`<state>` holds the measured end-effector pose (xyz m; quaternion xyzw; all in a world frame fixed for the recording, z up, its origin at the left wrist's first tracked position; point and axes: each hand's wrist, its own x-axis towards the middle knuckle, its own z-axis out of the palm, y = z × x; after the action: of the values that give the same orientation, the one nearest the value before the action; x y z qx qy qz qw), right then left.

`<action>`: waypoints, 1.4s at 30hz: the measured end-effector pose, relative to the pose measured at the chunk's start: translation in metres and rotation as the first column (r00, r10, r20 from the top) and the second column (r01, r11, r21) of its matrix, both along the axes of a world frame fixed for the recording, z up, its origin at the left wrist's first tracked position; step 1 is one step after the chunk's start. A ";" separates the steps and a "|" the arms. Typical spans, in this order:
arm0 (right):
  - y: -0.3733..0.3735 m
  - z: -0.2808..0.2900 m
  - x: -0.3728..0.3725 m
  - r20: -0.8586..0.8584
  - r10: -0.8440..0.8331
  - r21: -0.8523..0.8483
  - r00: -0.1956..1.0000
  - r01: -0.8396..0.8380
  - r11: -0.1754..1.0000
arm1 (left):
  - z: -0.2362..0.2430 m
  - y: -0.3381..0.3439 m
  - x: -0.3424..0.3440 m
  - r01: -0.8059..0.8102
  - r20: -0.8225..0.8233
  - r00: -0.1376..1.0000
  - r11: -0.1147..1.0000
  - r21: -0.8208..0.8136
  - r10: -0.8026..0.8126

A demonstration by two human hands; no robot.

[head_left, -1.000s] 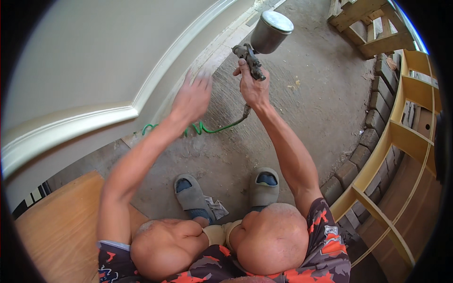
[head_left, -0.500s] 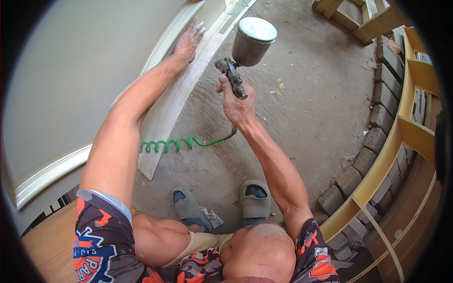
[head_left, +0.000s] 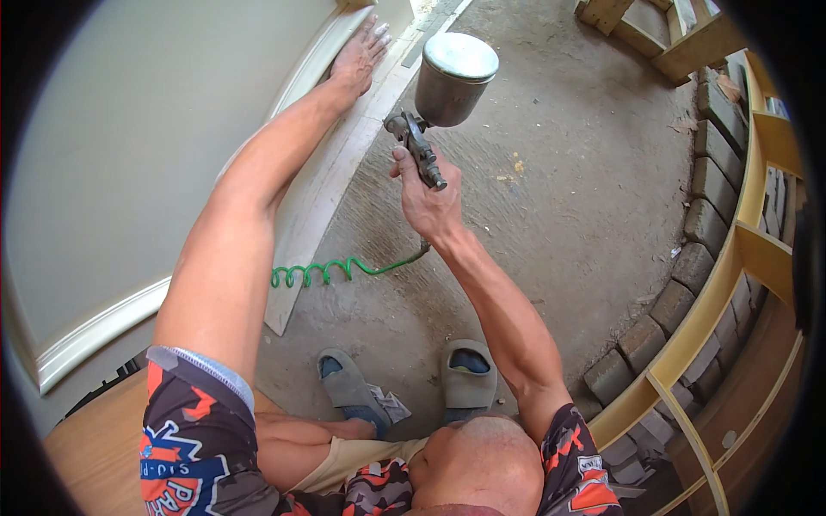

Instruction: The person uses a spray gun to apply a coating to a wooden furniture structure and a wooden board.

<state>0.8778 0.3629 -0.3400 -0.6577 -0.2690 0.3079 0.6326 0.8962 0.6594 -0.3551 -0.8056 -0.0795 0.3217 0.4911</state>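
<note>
My left hand (head_left: 360, 58) rests along the far end of a large pale panel's (head_left: 129, 172) raised white edge. Its fingers stretch forward, with white smears on the tips. My right hand (head_left: 430, 198) is wrapped round the handle of a spray gun (head_left: 416, 148), which I hold up over the floor. The gun's round metal cup (head_left: 454, 82) sits on top, its lid facing up. The nozzle points left, toward the panel, and does not touch it. A coiled green air hose (head_left: 327, 273) runs from below the handle to the left, passing behind my left forearm.
A long pale board (head_left: 301, 258) lies beside the panel on the concrete floor (head_left: 568, 232). To the right curve a row of grey blocks (head_left: 645, 335) and a yellowish wooden frame (head_left: 753, 249). More wooden framing (head_left: 641, 39) stands at the far right. My sandalled feet are below.
My left hand has slid a little farther along the panel's edge. The spray gun in my right hand has shifted slightly left, and the whole view has moved a little.
</note>
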 end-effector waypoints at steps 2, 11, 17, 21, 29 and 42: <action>-0.001 0.000 0.006 0.005 -0.009 0.038 1.000 0.008 0.999 | -0.003 0.001 0.003 0.011 -0.060 0.998 0.998 -0.054 -0.014; -0.005 0.005 0.017 0.037 -0.056 0.021 0.998 0.056 0.998 | -0.014 0.004 0.032 -0.057 0.183 0.982 0.996 0.064 0.044; -0.016 0.007 0.011 0.049 0.023 -0.020 0.999 -0.022 1.000 | -0.025 -0.027 -0.077 -0.065 0.118 0.990 0.995 -0.079 0.074; -0.019 0.010 -0.002 0.034 0.111 -0.061 0.993 -0.108 0.992 | -0.030 -0.061 -0.174 -0.129 0.108 0.984 0.982 -0.137 0.144; -0.034 0.022 -0.065 -0.010 0.290 -0.154 0.957 -0.288 0.945 | -0.025 -0.142 -0.376 -0.334 -0.008 0.940 0.919 -0.209 0.340; -0.073 0.008 -0.184 0.085 0.553 -0.047 0.829 -0.551 0.833 | 0.003 -0.235 -0.549 -0.499 -0.294 0.849 0.849 -0.173 0.439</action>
<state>0.6940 0.2904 -0.3317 -0.5724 -0.4739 0.4487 0.4964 0.3471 0.4244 -0.3520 -0.7694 -0.1742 0.5360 0.3005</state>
